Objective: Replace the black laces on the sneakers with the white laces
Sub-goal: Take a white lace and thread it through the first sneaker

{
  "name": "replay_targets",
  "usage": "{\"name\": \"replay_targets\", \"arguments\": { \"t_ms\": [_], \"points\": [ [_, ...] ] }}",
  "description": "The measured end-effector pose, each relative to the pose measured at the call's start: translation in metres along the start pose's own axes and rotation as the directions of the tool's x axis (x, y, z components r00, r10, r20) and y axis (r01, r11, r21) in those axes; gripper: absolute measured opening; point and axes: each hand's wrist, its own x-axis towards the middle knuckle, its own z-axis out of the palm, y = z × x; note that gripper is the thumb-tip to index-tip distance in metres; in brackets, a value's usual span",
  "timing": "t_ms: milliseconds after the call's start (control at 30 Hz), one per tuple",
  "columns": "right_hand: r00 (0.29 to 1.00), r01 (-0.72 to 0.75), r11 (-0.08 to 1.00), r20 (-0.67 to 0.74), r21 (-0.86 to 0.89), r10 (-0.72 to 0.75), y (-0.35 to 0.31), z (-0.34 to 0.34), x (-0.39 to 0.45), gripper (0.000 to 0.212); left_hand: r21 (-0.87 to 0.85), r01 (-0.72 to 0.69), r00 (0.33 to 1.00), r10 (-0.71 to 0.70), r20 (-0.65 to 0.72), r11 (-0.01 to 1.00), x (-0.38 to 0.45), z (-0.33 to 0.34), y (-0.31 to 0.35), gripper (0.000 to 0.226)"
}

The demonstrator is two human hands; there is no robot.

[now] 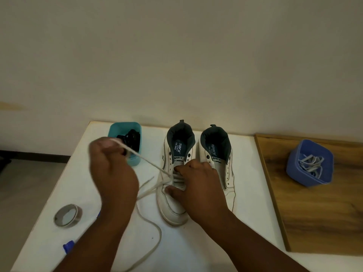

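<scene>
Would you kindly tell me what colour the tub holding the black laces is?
Teal, seen in the head view: tub.

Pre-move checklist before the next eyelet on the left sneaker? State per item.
1. Left hand grips white lace, strand taut: ok.
2. Right hand steadies left sneaker: ok.
3. Lower eyelets laced: ok; upper ones open.
4. Black laces out, in teal tub: ok.
5. Right sneaker laced: not ok, eyelets bare.
6. Spare white laces in blue tub: ok.
</scene>
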Motion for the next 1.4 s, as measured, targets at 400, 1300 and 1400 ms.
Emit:
{"name": "replay_targets", "arguments": {
  "t_ms": [400,1300,1400],
  "points": [
    [1.0,-0.003,1.0,-0.022,-0.018,0.003,0.001,0.0,0.0,0.042,0.597,-0.388,0.658,-0.242,0.713,0.703,-0.011,0.008,-0.05,0.033],
    [1.0,-0.006,1.0,-0.008,-0.023,0.006,0.006,0.004,0.002,0.05,0.619,-0.4,0.736,-0.166,0.657,0.675,-0.015,0.007,-0.045,0.021],
    [1.0,-0.004,0.999,-0.006,-0.033,0.004,0.006,0.004,0.001,0.05,0.652,-0.492,0.751,-0.098,0.653,0.577,-0.015,0.005,-0.043,0.026]
  ]
}}
